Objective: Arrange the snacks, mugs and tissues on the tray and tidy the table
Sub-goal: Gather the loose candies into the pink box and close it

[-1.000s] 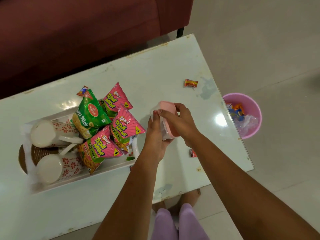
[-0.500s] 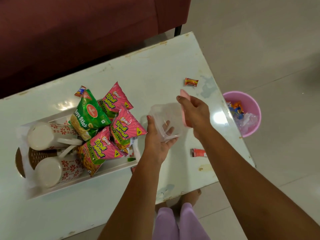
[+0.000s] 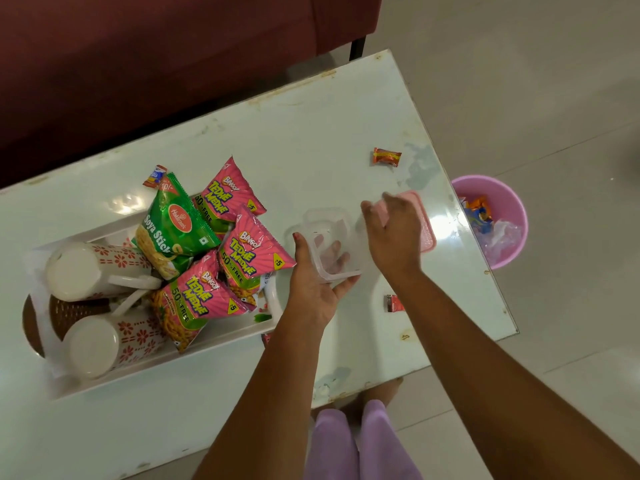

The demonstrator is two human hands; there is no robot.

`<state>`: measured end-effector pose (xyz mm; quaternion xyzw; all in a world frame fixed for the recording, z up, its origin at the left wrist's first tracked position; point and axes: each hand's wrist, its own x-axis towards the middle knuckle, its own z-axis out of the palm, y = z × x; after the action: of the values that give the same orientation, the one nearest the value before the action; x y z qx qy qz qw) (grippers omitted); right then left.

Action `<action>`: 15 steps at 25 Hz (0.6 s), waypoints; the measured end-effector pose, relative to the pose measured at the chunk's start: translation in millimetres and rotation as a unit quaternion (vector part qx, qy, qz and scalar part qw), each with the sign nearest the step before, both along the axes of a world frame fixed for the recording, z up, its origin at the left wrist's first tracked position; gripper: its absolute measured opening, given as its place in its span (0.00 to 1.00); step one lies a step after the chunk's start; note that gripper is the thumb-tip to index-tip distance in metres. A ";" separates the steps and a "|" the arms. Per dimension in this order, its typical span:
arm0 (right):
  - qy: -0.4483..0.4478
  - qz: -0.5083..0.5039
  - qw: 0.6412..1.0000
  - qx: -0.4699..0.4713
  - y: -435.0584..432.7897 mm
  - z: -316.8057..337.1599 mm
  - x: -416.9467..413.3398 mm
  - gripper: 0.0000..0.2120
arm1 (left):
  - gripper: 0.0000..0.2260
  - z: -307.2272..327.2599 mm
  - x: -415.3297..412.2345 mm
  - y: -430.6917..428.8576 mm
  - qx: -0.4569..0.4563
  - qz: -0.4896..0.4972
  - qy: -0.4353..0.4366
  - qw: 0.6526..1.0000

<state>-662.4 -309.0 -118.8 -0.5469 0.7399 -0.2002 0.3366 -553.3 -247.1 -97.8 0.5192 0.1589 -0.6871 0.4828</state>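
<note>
Table holds the tray, loaded with snack packets and mugs on their sides. Left hand grips the clear box just right of the tray. Right hand covers the pink lid; grip unclear. Red wrapper lies nearest the right hand, toward the near edge. Tissues not identifiable.

table top: white, glossy, throws glare; finish chipped and rust-stained along its edges.
tray: white smooth plastic.
snack packets: shiny printed film, creased.
mugs: white with red flower print, satin; ceramic or plastic, can't tell from here.
clear box: thin see-through plastic.
pink lid: opaque smooth plastic.
sweet wrapper, far right: crinkled foil-like film.
bin: pink plastic, dull sheen.
sofa: dark red cloth, matt.
floor: pale tiles, low sheen.
</note>
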 end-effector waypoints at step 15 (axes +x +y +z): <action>-0.136 -0.037 0.989 0.053 25.4 16.2 18.7 0.26 | 0.10 2.6 -13.4 35.4 0.020 -0.245 -0.458 0.854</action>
<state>-643.7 -283.7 -102.6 -0.4681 0.7165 -0.2460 0.4549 -566.7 -211.7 -95.2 0.8071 -0.1988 -0.4639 0.3063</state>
